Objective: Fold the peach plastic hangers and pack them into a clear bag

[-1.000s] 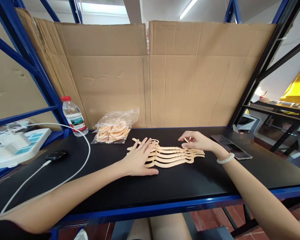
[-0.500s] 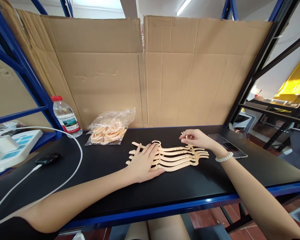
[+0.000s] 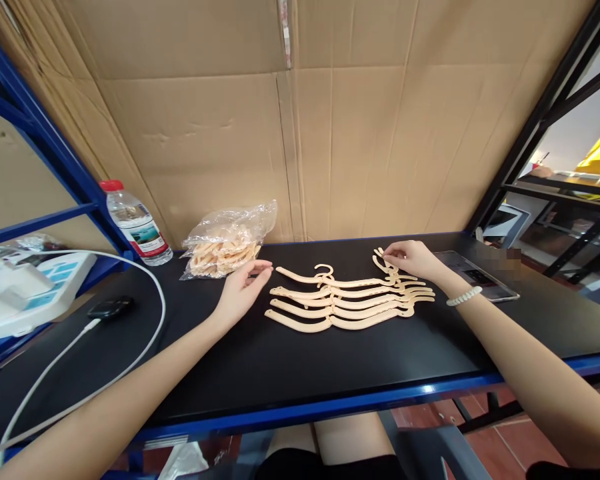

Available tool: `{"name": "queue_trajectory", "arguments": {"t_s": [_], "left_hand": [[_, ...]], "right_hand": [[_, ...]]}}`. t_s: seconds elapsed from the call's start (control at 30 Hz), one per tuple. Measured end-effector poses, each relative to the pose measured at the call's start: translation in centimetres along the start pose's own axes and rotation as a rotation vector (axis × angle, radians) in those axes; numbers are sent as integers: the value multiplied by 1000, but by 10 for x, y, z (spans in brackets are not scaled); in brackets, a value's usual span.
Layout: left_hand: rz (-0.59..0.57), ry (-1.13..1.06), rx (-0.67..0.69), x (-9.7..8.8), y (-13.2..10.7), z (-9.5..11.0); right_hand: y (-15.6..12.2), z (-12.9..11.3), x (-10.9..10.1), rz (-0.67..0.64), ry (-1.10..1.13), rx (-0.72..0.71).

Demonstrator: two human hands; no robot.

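Cream hangers (image 3: 363,293) lie in a row on the black tabletop (image 3: 300,367), between both grips, in my head view; I see the left hand (image 3: 240,291) has lifted off them, now just beyond their left ends, thumb and fingers parted, apparently holding nothing; so the row lies unpinned on that side; the right hand (image 3: 414,259) bends its fingers at a hook piece (image 3: 381,265), but from here I cannot tell whether it grips.

I face a cardboard wall (image 3: 190,153) across the upper frame, a blue post (image 3: 57,157) at upper left, my black tabletop (image 3: 290,373) mid-frame, red floor tiles (image 3: 530,440) lower right.
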State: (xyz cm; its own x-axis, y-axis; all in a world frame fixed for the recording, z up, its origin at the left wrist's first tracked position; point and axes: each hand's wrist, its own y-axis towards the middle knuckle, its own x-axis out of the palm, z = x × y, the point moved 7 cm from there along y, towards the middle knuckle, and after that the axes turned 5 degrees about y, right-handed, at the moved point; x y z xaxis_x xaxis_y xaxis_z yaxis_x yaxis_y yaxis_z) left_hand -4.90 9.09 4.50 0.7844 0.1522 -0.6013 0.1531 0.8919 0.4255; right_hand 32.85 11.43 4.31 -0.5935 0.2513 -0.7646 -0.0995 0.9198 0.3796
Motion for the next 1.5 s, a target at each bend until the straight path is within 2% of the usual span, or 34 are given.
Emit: {"name": "queue_trajectory", "arguments": {"t_s": [0.13,0.37,0.57,0.67,0.83,1.1,1.23,1.3,1.4,1.5], "left_hand": [[16,-57,-51,4,3,-13],[-34,-90,-20,12,-6,3],[-40,-92,-1,11,-8,6],[-48,-96,8,12,-9,5],[-96,-88,60,20,-11,4],[-76,-57,54,19,-10,-2],[-61,-25,67,15,-10,-2],[-71,18,108,16,-6,6],[-161,202,282,35,4,36],[-390,327,396,79,14,63]], "right_hand": [[-2,-2,1,-4,-58,-12],[-2,4,3,-35,-144,12],[2,26,-11,27,-247,150],[1,36,-11,31,-323,224],[9,33,16,-124,-381,255],[58,23,51,-416,-371,221],[67,18,61,-486,-378,204],[67,18,63,-498,-387,198],[66,19,65,-511,-401,189],[67,19,65,-518,-419,183]]}}
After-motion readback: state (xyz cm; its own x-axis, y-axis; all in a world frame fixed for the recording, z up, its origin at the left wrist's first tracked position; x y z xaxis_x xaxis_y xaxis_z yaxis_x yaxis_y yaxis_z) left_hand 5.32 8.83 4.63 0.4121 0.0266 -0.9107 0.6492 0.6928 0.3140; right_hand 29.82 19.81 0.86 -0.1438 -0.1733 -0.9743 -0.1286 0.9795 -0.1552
